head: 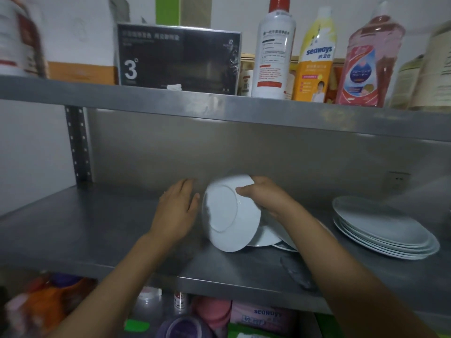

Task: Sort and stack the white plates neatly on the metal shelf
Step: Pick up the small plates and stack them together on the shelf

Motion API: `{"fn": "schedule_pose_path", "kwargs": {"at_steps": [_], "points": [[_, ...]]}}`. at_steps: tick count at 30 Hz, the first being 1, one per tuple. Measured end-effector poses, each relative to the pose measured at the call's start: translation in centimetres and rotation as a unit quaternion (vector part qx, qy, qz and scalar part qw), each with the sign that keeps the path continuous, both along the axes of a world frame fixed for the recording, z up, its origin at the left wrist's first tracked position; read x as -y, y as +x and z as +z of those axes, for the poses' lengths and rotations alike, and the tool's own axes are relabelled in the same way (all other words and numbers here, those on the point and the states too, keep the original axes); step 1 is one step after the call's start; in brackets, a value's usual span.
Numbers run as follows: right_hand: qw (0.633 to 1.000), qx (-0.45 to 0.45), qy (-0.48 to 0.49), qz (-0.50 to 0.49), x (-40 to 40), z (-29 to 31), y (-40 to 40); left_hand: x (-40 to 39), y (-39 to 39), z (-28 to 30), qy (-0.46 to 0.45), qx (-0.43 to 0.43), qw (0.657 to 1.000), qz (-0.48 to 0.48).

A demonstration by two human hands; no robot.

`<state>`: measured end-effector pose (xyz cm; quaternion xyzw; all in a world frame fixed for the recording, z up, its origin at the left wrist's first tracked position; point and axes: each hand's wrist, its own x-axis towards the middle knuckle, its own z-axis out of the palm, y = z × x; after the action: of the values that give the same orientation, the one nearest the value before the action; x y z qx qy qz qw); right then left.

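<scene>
Right hand grips tilted white plate's upper rim

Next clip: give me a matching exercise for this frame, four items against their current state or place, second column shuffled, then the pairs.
Items:
1. tilted plate
2. left hand
3. plate stack
4. black box

States:
A. on the upper shelf
B. lying flat at the right of the middle shelf
C. open, holding nothing
D. held on edge by the right hand

Pairs: 1-D, 2-C, 3-B, 4-A
</scene>
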<state>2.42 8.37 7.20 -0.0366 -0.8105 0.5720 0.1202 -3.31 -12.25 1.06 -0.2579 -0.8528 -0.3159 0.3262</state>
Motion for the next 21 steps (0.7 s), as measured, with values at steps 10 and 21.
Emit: {"fn": "schedule_pose_path", "kwargs": {"at_steps": [10, 21], "points": [[0.983, -0.124, 0.098, 0.088, 3.2, -0.3, -0.1, 5.0, -0.8, 0.2, 0.196, 0.078, 0.978, -0.009], [0.864, -0.377, 0.331, 0.036, 4.1, -4.3, -1.1, 5.0, 0.4, 2.2, 0.508, 0.349, 0.772, -0.153]]}}
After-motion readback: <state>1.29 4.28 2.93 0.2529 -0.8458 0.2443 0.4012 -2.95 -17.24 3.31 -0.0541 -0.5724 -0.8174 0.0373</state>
